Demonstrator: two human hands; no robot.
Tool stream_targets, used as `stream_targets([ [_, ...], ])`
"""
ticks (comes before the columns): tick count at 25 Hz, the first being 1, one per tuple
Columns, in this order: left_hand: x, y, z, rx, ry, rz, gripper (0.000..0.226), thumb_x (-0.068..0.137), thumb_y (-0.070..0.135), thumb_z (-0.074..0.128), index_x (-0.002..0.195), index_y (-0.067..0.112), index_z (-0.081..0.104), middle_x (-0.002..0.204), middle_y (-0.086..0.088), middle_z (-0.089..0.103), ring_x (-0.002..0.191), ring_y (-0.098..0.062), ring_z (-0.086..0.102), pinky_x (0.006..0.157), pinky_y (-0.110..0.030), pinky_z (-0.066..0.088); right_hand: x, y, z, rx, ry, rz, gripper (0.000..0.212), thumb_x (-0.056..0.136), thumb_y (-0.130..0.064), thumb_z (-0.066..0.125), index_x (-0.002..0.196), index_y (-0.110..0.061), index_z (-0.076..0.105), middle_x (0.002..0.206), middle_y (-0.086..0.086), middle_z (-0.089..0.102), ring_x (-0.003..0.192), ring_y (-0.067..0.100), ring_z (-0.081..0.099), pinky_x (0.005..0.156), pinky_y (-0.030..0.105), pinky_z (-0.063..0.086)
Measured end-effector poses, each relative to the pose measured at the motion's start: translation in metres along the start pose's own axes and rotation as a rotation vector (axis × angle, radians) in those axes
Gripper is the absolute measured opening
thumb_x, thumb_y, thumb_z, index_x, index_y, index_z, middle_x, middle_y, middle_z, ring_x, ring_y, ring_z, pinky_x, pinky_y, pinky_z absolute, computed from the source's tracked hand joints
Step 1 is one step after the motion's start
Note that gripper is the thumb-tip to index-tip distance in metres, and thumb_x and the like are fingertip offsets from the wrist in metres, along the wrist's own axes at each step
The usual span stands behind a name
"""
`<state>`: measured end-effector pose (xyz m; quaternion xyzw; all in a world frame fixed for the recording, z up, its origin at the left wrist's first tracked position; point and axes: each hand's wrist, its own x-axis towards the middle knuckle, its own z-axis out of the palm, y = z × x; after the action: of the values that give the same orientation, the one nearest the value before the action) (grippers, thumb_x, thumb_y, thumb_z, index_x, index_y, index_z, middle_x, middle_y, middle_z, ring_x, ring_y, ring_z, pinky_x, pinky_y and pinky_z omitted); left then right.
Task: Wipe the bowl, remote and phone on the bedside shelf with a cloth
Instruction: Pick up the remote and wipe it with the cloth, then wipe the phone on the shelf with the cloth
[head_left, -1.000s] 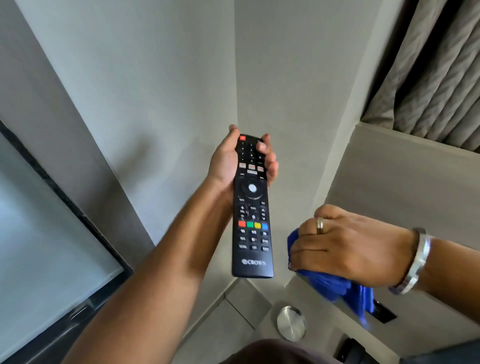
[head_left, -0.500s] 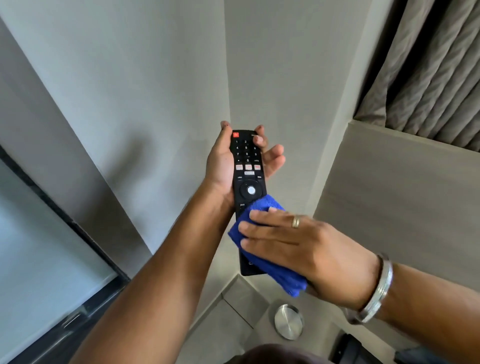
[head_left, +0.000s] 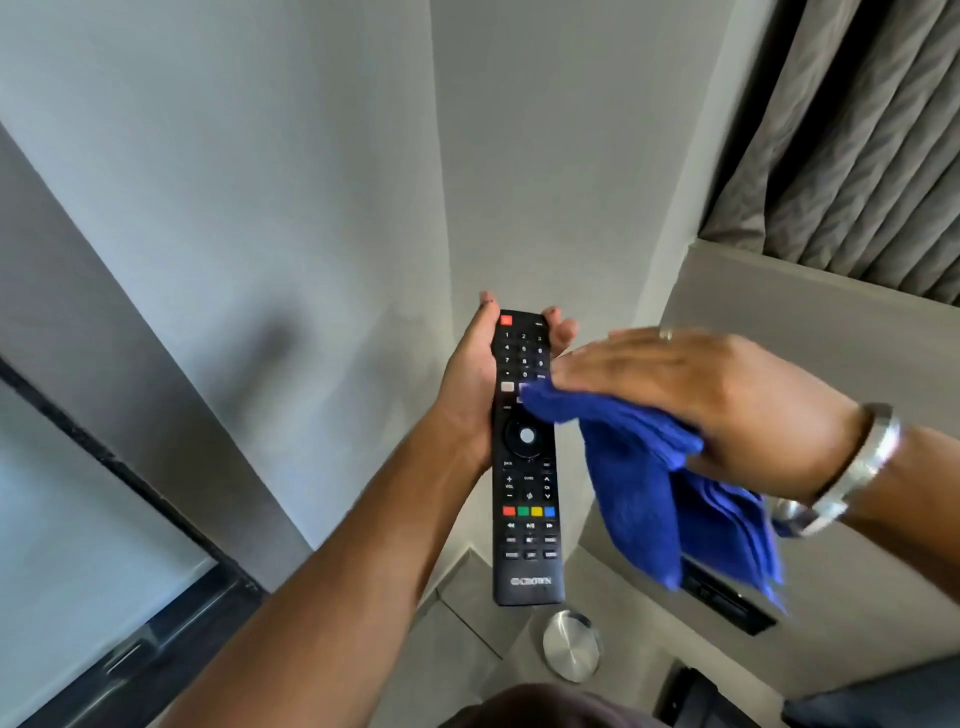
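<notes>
My left hand (head_left: 467, 384) grips the top end of a long black remote (head_left: 527, 483), held upright in the air with its buttons facing me. My right hand (head_left: 717, 400) lies flat and holds a blue cloth (head_left: 644, 478) against the remote's upper right part, near the number keys. Most of the cloth hangs down to the right of the remote. A round shiny metal bowl (head_left: 570, 644) rests on the grey shelf (head_left: 467, 613) below the remote. A dark object at the bottom edge (head_left: 685, 696) may be the phone; I cannot tell.
Grey walls meet in a corner behind my hands. A dark-framed glass panel (head_left: 78, 571) fills the lower left. Grey curtains (head_left: 857, 130) hang at the upper right above a ledge. A black socket plate (head_left: 727, 603) sits in the wall panel on the right.
My right hand has slid the cloth up the remote, from its lower half to the number keys. The lower buttons and the logo show again. My left hand still holds the remote.
</notes>
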<state>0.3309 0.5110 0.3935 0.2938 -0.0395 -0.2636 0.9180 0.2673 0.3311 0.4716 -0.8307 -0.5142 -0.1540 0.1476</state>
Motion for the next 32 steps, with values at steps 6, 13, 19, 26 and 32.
stream_targets([
  [6, 0.013, 0.010, 0.002, 0.055, 0.002, 0.111, 0.058, 0.095, 0.066, 0.032, 0.095, 0.014, 0.057, 0.104, -0.006, 0.073, 0.116, -0.025, 0.062, 0.103, -0.041, 0.044, 0.023, -0.012, 0.060, -0.003, 0.005, 0.304, 0.053, 0.079, 0.002, 0.067, 0.130, -0.002, 0.055, 0.142, 0.017, 0.049, 0.135, 0.031, 0.041, 0.107, 0.048, 0.040],
  [13, 0.029, 0.026, -0.025, -0.129, 0.031, 0.139, 0.064, 0.096, 0.064, 0.033, 0.097, 0.007, 0.059, 0.079, -0.003, 0.065, 0.088, -0.032, 0.072, 0.077, -0.041, 0.060, -0.037, -0.014, 0.095, 0.518, -0.063, 0.088, 0.038, 0.083, 0.002, 0.065, 0.120, -0.005, 0.062, 0.135, 0.006, 0.057, 0.136, 0.016, 0.040, 0.110, 0.047, 0.035],
  [19, 0.057, -0.033, -0.057, -0.040, 0.065, -0.165, 0.064, 0.095, 0.066, 0.032, 0.106, 0.011, 0.062, 0.095, -0.004, 0.071, 0.086, -0.027, 0.073, 0.074, -0.038, 0.061, -0.097, 0.011, 0.117, 0.674, -0.179, 0.299, 0.030, 0.090, -0.007, 0.053, 0.119, -0.010, 0.061, 0.120, 0.005, 0.067, 0.114, 0.016, 0.060, 0.092, 0.036, 0.050],
  [26, 0.095, -0.235, -0.180, 0.578, 0.410, -0.522, 0.066, 0.094, 0.068, 0.037, 0.096, 0.015, 0.076, 0.085, -0.008, 0.072, 0.061, -0.021, 0.064, 0.055, -0.032, 0.055, -0.305, 0.037, 0.202, 0.476, -0.066, 1.085, 0.042, 0.066, 0.014, 0.070, 0.103, -0.004, 0.072, 0.097, 0.009, 0.074, 0.087, 0.020, 0.070, 0.076, 0.036, 0.057],
  [32, 0.163, -0.464, -0.297, 1.202, 0.460, -0.445, 0.056, 0.106, 0.043, 0.033, 0.062, 0.011, 0.049, 0.056, -0.004, 0.049, 0.052, -0.020, 0.050, 0.057, -0.029, 0.038, -0.469, 0.083, 0.302, 0.139, 0.150, 1.503, 0.044, 0.066, 0.019, 0.072, 0.102, -0.006, 0.072, 0.099, 0.013, 0.072, 0.090, 0.029, 0.069, 0.084, 0.011, 0.044],
])
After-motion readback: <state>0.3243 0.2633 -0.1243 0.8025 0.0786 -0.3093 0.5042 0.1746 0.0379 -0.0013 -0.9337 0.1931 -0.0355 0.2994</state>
